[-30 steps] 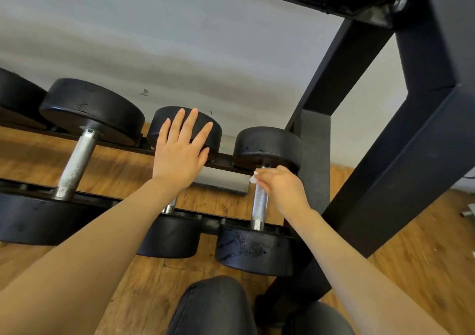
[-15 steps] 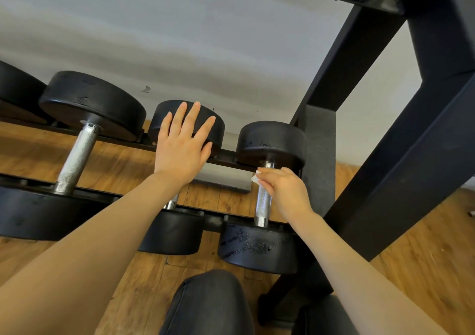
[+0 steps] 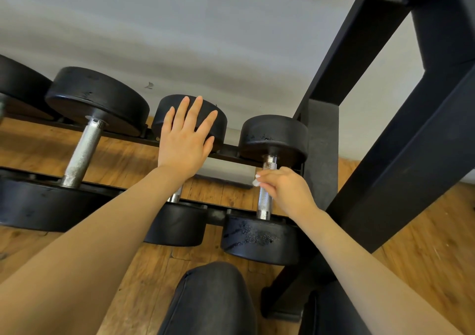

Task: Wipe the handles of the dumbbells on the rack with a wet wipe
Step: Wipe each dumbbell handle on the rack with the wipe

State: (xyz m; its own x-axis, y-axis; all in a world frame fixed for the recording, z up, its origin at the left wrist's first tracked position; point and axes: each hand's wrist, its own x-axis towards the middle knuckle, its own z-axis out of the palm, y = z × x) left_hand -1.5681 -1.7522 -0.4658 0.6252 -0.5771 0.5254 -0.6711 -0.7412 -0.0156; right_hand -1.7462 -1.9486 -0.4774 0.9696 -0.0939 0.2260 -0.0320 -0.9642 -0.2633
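The black rack (image 3: 401,139) holds a row of dumbbells. The rightmost dumbbell (image 3: 273,136) lies at its right end, where the right hand (image 3: 288,190) pinches a white wet wipe (image 3: 256,182) against the steel handle (image 3: 265,201). The left hand (image 3: 185,139), fingers spread wide, rests flat on the neighbouring dumbbell (image 3: 177,225).

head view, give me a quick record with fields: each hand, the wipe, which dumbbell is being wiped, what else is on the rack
left hand: left hand flat, fingers straight, on the far head of the middle dumbbell
right hand: right hand curled round the handle of the right dumbbell
wipe: wet wipe, a small white bit showing at the fingertips
being wiped: the right dumbbell's handle
also on rack: larger dumbbell to the left, untouched
rack: black rack
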